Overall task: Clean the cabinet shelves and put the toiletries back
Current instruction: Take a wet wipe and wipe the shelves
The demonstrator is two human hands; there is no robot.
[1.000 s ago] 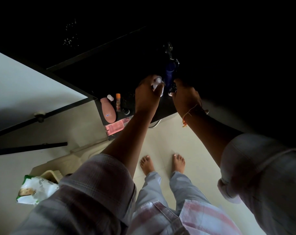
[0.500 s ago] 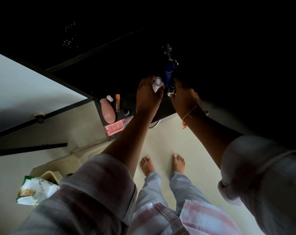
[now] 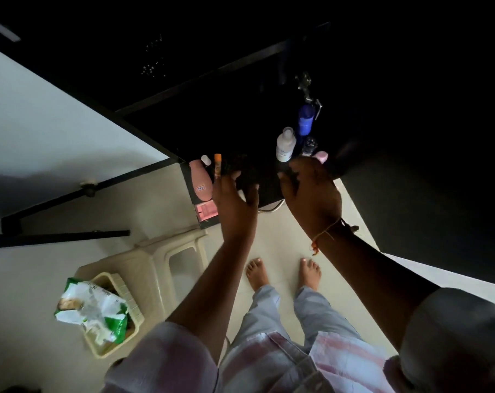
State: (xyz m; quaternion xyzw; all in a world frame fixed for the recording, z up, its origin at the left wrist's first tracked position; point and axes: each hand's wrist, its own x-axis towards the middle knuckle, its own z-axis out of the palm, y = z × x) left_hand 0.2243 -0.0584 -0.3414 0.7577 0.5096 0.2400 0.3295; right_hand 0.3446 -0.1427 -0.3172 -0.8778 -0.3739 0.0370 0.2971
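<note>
Little legible. Pink bottle [image 3: 201, 180] on dark shelf [image 3: 264, 191]: small blue-on-white label patch, lettering too small to read. White bottle [image 3: 285, 146]: faint label, print blurred. Green/white packet [image 3: 93, 310] in beige basket [image 3: 121, 282]: printed wording along top edge, tilted, not decipherable. Orange tube [image 3: 218, 165]: markings unclear. No nos. or signs readable.

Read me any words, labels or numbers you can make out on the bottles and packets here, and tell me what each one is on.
Nothing reads clearly.
Pink bottle: a small blue-edged label, lettering too blurred to read.
White bottle: a pale label, print too small.
Green and white packet in the basket: grey lettering, crumpled and illegible.
Pink packet: no readable print.
Orange tube: markings too blurred.
</note>
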